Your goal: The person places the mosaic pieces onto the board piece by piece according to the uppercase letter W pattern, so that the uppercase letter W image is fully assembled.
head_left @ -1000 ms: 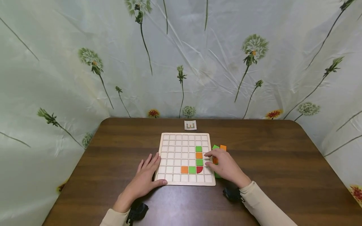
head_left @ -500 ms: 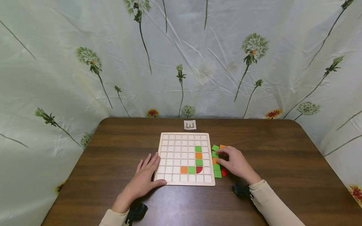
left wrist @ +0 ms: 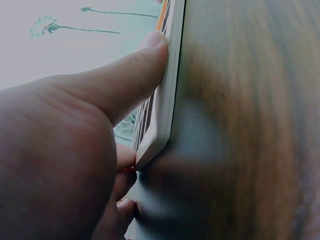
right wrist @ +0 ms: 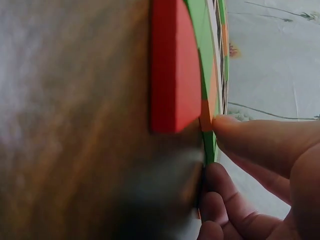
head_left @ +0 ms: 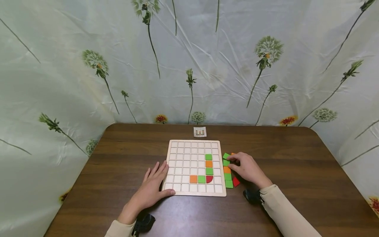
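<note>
A pale gridded wooden board (head_left: 194, 196) lies on the table with green and orange square tiles and one red rounded piece (head_left: 209, 179) in its cells. My left hand (head_left: 150, 187) rests at the board's near left corner, its thumb on the front rim and its fingers spread along the left side. Right of the board is a column of loose tiles. There my right hand (head_left: 248, 169) pinches a green tile (head_left: 226, 163) between thumb and fingertips. The right wrist view shows the thumb (right wrist: 227, 125) at one end of that green tile (right wrist: 209, 147), fingertips at the other.
A loose red piece (head_left: 236, 181) lies beside the lower green tiles (head_left: 229, 184); an orange tile (head_left: 227, 170) lies between the green ones. Beyond the board is a small printed card (head_left: 199, 132). The brown table (head_left: 133, 144) meets a flowered curtain (head_left: 225, 82) behind.
My right hand moved from over the board's right edge to the tile column, then closed in on a green tile there. The left hand stays on the board.
</note>
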